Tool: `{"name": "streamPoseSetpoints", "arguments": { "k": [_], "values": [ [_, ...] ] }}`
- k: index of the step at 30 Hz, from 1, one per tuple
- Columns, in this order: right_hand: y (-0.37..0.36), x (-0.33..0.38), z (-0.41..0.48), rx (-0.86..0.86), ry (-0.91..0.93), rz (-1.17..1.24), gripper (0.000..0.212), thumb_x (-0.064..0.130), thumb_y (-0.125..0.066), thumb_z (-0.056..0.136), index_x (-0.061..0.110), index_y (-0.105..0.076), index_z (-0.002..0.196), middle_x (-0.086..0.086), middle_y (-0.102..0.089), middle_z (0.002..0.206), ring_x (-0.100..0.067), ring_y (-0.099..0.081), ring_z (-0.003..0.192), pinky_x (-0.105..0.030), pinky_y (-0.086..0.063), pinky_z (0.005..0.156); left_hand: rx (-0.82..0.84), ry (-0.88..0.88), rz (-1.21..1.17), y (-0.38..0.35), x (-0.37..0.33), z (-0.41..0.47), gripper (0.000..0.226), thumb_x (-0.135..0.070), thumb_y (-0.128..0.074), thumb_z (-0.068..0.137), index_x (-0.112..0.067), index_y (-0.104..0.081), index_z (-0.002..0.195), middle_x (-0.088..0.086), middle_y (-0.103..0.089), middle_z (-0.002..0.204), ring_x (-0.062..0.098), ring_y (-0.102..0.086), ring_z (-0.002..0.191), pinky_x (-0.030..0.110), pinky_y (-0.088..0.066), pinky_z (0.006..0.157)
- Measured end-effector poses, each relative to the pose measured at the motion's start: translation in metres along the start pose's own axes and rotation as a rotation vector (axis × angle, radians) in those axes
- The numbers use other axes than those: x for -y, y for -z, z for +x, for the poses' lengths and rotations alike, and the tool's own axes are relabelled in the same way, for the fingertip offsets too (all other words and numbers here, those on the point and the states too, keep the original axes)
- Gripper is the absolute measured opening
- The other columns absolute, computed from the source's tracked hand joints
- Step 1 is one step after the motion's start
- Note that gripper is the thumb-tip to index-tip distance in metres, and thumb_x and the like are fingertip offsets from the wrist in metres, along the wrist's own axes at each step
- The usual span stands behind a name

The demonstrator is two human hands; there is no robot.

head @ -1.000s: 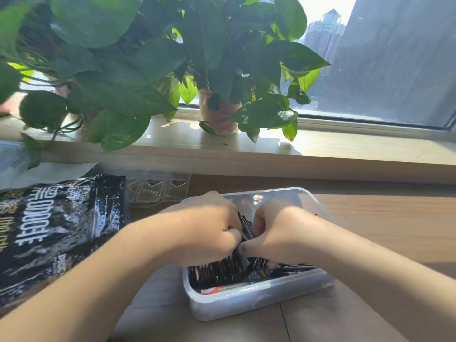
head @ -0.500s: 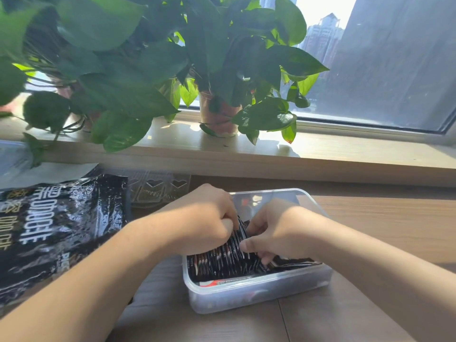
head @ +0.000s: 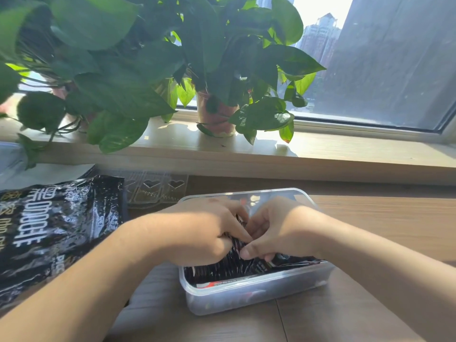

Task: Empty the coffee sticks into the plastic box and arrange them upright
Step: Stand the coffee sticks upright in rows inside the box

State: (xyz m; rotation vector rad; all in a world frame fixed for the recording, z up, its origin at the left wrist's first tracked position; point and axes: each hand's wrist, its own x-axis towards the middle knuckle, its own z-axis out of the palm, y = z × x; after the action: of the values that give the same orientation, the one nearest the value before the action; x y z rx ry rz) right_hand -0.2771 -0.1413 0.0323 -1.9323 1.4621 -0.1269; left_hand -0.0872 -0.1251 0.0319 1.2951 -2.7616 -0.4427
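Clear plastic box (head: 256,293) sits on the wooden table (head: 375,230), packed with black coffee sticks (head: 222,269) standing on edge. Above it the left hand (head: 197,233) and right hand (head: 281,230) meet, fingers curled, pinching a bunch of sticks. Left lies a black bag (head: 56,230); beyond, a potted plant (head: 264,117) on the windowsill (head: 345,149).

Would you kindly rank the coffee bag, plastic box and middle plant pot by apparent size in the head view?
1. The box and the bag: about alike; the frame edge crops the bag, so unranked.
2. The pot: smallest as seen, though farther away and partly behind leaves.
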Motion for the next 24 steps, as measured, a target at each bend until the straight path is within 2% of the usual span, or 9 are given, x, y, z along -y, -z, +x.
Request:
{"name": "streamPoseSetpoints", "arguments": {
  "k": [2, 5, 8, 10, 11, 13, 16, 20, 24],
  "values": [
    [0.005, 0.001, -0.005, 0.012, 0.014, 0.039, 0.02, 0.02, -0.087, 0.076, 0.013, -0.08, 0.094, -0.008, -0.08, 0.083, -0.007, -0.066, 0.055, -0.022, -0.055, 0.062, 0.027, -0.041, 0.02, 0.001, 0.001, 0.001, 0.06, -0.028, -0.036, 0.075, -0.049, -0.062, 0.125, -0.03, -0.048, 0.137, -0.005, -0.039, 0.125, 0.029, -0.035, 0.109],
    [0.021, 0.0, -0.012, -0.028, 0.061, 0.018, 0.019, 0.013, -0.083, 0.08, 0.016, -0.08, 0.099, 0.001, -0.08, 0.083, 0.0, -0.063, 0.049, -0.011, -0.047, 0.051, 0.028, -0.05, 0.005, 0.0, 0.004, 0.002, 0.057, -0.028, -0.037, 0.075, -0.04, -0.065, 0.123, -0.027, -0.056, 0.134, -0.007, -0.038, 0.124, 0.028, -0.032, 0.111],
    [0.038, -0.005, -0.014, -0.21, 0.191, -0.311, 0.024, 0.017, -0.081, 0.08, 0.027, -0.079, 0.102, 0.015, -0.076, 0.084, 0.015, -0.06, 0.06, -0.002, -0.041, 0.055, 0.046, -0.059, 0.032, 0.0, 0.005, 0.002, 0.052, -0.029, -0.038, 0.075, -0.037, -0.064, 0.12, -0.025, -0.059, 0.13, -0.005, -0.038, 0.124, 0.029, -0.032, 0.11],
    [0.043, -0.009, -0.015, -0.203, 0.231, -0.439, 0.028, 0.026, -0.08, 0.082, 0.032, -0.077, 0.109, 0.019, -0.073, 0.093, 0.018, -0.061, 0.073, 0.0, -0.043, 0.064, 0.056, -0.059, 0.05, -0.001, 0.005, 0.003, 0.05, -0.031, -0.037, 0.077, -0.037, -0.062, 0.119, -0.025, -0.059, 0.129, -0.004, -0.038, 0.123, 0.031, -0.034, 0.109],
    [0.043, -0.011, -0.014, -0.172, 0.233, -0.47, 0.033, 0.034, -0.079, 0.083, 0.034, -0.074, 0.116, 0.019, -0.073, 0.104, 0.013, -0.064, 0.084, -0.002, -0.046, 0.072, 0.058, -0.059, 0.061, -0.001, 0.005, 0.003, 0.049, -0.032, -0.037, 0.077, -0.038, -0.062, 0.118, -0.025, -0.058, 0.129, -0.003, -0.038, 0.123, 0.03, -0.034, 0.108],
    [0.038, -0.016, -0.007, -0.101, 0.236, -0.578, 0.049, 0.052, -0.071, 0.085, 0.037, -0.063, 0.131, 0.019, -0.066, 0.129, -0.002, -0.062, 0.112, -0.021, -0.05, 0.094, 0.06, -0.055, 0.088, -0.001, 0.004, 0.004, 0.047, -0.034, -0.036, 0.078, -0.039, -0.061, 0.117, -0.025, -0.057, 0.128, -0.002, -0.037, 0.119, 0.028, -0.033, 0.106],
    [0.023, -0.02, 0.005, 0.014, 0.246, -0.742, 0.067, 0.065, -0.057, 0.088, 0.035, -0.044, 0.146, 0.013, -0.053, 0.144, -0.016, -0.051, 0.129, -0.037, -0.044, 0.106, 0.043, -0.037, 0.121, -0.005, 0.007, 0.007, 0.049, -0.042, -0.03, 0.074, -0.041, -0.059, 0.114, -0.026, -0.056, 0.126, -0.002, -0.036, 0.114, 0.028, -0.035, 0.101],
    [0.016, -0.02, 0.008, 0.112, 0.304, -0.755, 0.063, 0.062, -0.054, 0.092, 0.038, -0.039, 0.149, 0.011, -0.042, 0.144, -0.014, -0.04, 0.132, -0.031, -0.036, 0.107, 0.023, -0.023, 0.131, -0.01, 0.011, 0.009, 0.055, -0.048, -0.023, 0.069, -0.045, -0.057, 0.112, -0.028, -0.056, 0.122, -0.001, -0.038, 0.111, 0.031, -0.038, 0.098],
    [0.025, -0.015, 0.003, 0.169, 0.321, -0.764, 0.048, 0.052, -0.061, 0.093, 0.038, -0.054, 0.139, 0.012, -0.051, 0.128, -0.009, -0.045, 0.116, -0.026, -0.036, 0.098, 0.04, -0.024, 0.132, -0.008, 0.01, 0.008, 0.048, -0.042, -0.028, 0.074, -0.045, -0.057, 0.113, -0.029, -0.055, 0.122, -0.001, -0.036, 0.109, 0.028, -0.036, 0.1]
  ]
}}
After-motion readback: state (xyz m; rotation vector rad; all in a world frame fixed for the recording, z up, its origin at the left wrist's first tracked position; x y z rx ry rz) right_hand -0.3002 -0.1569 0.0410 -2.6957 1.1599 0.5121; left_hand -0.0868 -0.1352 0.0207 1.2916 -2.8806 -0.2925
